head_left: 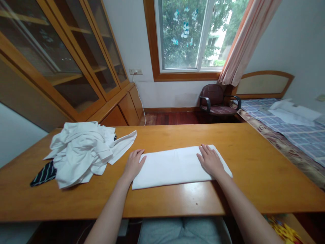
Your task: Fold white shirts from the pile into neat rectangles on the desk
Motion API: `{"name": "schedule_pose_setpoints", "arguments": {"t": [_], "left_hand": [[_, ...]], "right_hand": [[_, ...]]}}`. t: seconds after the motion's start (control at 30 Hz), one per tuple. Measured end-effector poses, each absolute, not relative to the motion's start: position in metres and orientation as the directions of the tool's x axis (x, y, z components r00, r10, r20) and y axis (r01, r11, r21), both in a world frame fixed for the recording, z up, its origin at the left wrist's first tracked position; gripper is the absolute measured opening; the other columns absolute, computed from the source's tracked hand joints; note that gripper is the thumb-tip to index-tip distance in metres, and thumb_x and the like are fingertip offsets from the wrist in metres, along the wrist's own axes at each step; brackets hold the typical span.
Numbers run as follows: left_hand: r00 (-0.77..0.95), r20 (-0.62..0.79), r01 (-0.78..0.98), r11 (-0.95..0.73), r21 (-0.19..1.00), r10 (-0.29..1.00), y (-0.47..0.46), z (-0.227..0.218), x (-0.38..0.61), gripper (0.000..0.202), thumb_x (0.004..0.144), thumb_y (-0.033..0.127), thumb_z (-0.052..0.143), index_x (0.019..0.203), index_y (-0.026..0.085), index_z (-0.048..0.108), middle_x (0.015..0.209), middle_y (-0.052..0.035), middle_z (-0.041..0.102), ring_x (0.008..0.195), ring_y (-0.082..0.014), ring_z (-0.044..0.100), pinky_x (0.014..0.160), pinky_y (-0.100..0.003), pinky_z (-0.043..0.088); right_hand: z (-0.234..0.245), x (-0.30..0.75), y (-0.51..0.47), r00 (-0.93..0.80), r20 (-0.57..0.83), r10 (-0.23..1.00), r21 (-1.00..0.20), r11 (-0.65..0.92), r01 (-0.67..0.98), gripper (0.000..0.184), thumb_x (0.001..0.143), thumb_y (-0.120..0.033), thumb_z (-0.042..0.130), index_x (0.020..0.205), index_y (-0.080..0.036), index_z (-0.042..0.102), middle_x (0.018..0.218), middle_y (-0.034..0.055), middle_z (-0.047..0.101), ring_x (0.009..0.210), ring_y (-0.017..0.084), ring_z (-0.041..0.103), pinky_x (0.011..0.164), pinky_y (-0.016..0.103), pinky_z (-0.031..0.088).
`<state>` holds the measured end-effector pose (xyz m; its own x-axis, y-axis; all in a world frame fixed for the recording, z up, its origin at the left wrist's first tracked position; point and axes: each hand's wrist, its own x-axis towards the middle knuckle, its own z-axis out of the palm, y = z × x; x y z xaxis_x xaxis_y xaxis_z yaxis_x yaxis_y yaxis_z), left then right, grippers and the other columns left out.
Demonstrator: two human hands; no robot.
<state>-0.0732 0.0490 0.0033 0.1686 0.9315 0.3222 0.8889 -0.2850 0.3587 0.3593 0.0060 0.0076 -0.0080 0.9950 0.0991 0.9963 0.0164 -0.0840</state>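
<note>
A white cloth (172, 167), folded into a long flat rectangle, lies on the wooden table (254, 159) in front of me. My left hand (134, 164) rests at its left end, thumb on the cloth and fingers stretched along the edge. Flat on the right part of the cloth lies my right hand (210, 160), its fingers extended. Neither hand grips anything. To the left is a loose heap of crumpled white cloth (81, 152), with a strip reaching toward my left hand. A dark striped fabric (44, 174) sticks out from under the heap.
A glass-doored wooden cabinet (83, 61) stands at the left. Beyond the table are a window (185, 37), a pink curtain (248, 40) and a maroon armchair (215, 100). A bed (286, 125) with white sheets of material on it stands at the right.
</note>
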Motion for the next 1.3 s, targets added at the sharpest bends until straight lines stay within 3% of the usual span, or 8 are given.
{"name": "schedule_pose_setpoints", "arguments": {"t": [0.13,0.23,0.33,0.43,0.53,0.63,0.97,1.3], "left_hand": [[0.074,0.221,0.819,-0.186,0.543,0.973,0.048,0.004,-0.098,0.039,0.084,0.048,0.056,0.107,0.02,0.068,0.098,-0.008,0.064,0.096,-0.0267,0.061,0.095,-0.045,0.05],[0.042,0.065,0.733,-0.076,0.677,0.997,0.049,0.011,-0.102,0.051,0.077,0.053,0.059,0.111,0.015,0.065,0.093,-0.0062,0.063,0.086,-0.0237,0.063,0.085,-0.038,0.053],[0.009,-0.029,0.728,0.013,0.685,1.0,0.054,0.019,-0.096,0.061,0.074,0.053,0.062,0.119,0.012,0.062,0.092,-0.0061,0.065,0.085,-0.0239,0.064,0.081,-0.036,0.052],[0.01,-0.072,0.771,0.038,0.635,0.997,0.062,0.025,-0.085,0.046,0.073,0.044,0.063,0.108,0.014,0.066,0.09,-0.0069,0.068,0.083,-0.0244,0.064,0.078,-0.035,0.051],[0.024,-0.047,0.799,0.009,0.601,0.999,0.068,0.028,-0.077,0.023,0.075,0.037,0.058,0.083,0.017,0.066,0.083,-0.0068,0.067,0.081,-0.0246,0.063,0.078,-0.035,0.05],[0.005,0.012,0.806,-0.011,0.592,1.0,0.071,0.029,-0.073,0.016,0.078,0.035,0.056,0.076,0.02,0.061,0.084,-0.0066,0.066,0.089,-0.0253,0.063,0.085,-0.036,0.049],[-0.117,0.061,0.764,0.051,0.644,0.991,0.071,0.026,-0.068,0.012,0.086,0.035,0.05,0.082,0.025,0.045,0.076,0.0014,0.059,0.076,-0.0204,0.06,0.071,-0.03,0.044],[-0.163,0.199,0.793,0.008,0.609,0.966,0.078,0.02,-0.063,0.022,0.082,0.03,0.06,0.102,0.021,0.059,0.092,-0.0054,0.061,0.091,-0.0244,0.064,0.088,-0.039,0.052]], "right_hand": [[0.005,0.368,0.003,0.018,0.11,0.994,-0.062,-0.011,0.998,0.059,0.103,-0.048,0.028,0.149,-0.015,0.046,0.16,0.011,0.038,0.148,0.029,0.033,0.121,0.05,0.022],[0.005,0.369,0.002,0.024,0.122,0.992,-0.068,-0.016,0.998,0.058,0.103,-0.047,0.029,0.148,-0.016,0.048,0.159,0.0109,0.039,0.147,0.029,0.034,0.12,0.05,0.023],[0.005,0.368,0.002,0.018,0.129,0.991,-0.088,-0.007,0.996,0.057,0.103,-0.047,0.029,0.148,-0.017,0.048,0.159,0.0103,0.041,0.147,0.029,0.034,0.12,0.049,0.024],[0.005,0.368,0.002,0.02,0.132,0.991,-0.112,-0.005,0.994,0.056,0.103,-0.045,0.03,0.149,-0.018,0.048,0.158,0.0096,0.042,0.147,0.028,0.034,0.12,0.049,0.024],[0.007,0.37,0.002,0.01,0.125,0.992,-0.129,0.006,0.992,0.055,0.103,-0.044,0.032,0.148,-0.019,0.049,0.158,0.0094,0.042,0.146,0.028,0.035,0.12,0.049,0.024],[0.01,0.373,0.003,-0.012,0.12,0.993,-0.132,0.028,0.991,0.054,0.103,-0.043,0.033,0.147,-0.019,0.05,0.156,0.0092,0.045,0.145,0.028,0.037,0.119,0.048,0.026],[0.004,0.392,-0.004,0.074,0.072,0.995,-0.099,-0.066,0.993,0.058,0.103,-0.047,0.028,0.151,-0.018,0.044,0.162,0.011,0.033,0.15,0.029,0.028,0.12,0.056,0.023],[-0.004,0.42,-0.011,0.205,0.07,0.976,-0.149,-0.193,0.97,0.058,0.103,-0.039,0.021,0.153,-0.018,0.041,0.162,0.0104,0.034,0.15,0.028,0.029,0.12,0.057,0.024]]}}
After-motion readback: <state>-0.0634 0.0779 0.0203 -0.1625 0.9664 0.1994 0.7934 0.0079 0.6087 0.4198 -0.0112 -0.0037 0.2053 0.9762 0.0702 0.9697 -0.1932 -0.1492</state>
